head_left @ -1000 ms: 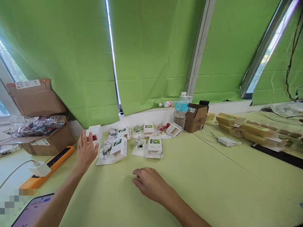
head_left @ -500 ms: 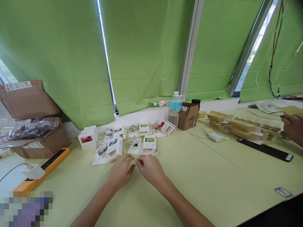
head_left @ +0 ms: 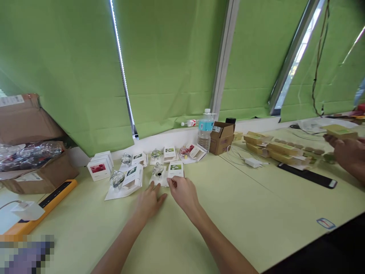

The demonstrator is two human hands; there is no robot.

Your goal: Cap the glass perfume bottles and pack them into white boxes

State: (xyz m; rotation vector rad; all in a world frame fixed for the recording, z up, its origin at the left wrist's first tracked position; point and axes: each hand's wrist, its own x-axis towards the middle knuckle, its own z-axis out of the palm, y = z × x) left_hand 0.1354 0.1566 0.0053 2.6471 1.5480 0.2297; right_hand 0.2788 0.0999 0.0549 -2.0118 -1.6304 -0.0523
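My left hand (head_left: 148,201) lies low over the table with its fingers stretched out, its fingertips at the front edge of an unfolded white card (head_left: 163,181). My right hand (head_left: 184,193) has its fingers curled into a pinch by the card's front right part. Whatever sits between those fingertips, if anything, is hidden. On this card rest a clear rounded ornament (head_left: 157,170) with a dark round spot and a white box with a green picture (head_left: 175,168). To the left, another clear ornament (head_left: 116,178) sits beside a similar box (head_left: 132,176).
Behind stand more ornaments with boxes and a water bottle (head_left: 205,131). White boxes (head_left: 98,167), an orange power strip (head_left: 57,198) and a carton (head_left: 42,175) are at left. At right, another person's hand (head_left: 349,154) holds a yellow box (head_left: 340,131) near a black strip (head_left: 308,176).
My hands have moved apart and forward to the white card's front edge. My left fingers have stretched out. The view has shifted slightly right. The other person's hand shows more of a yellow box.
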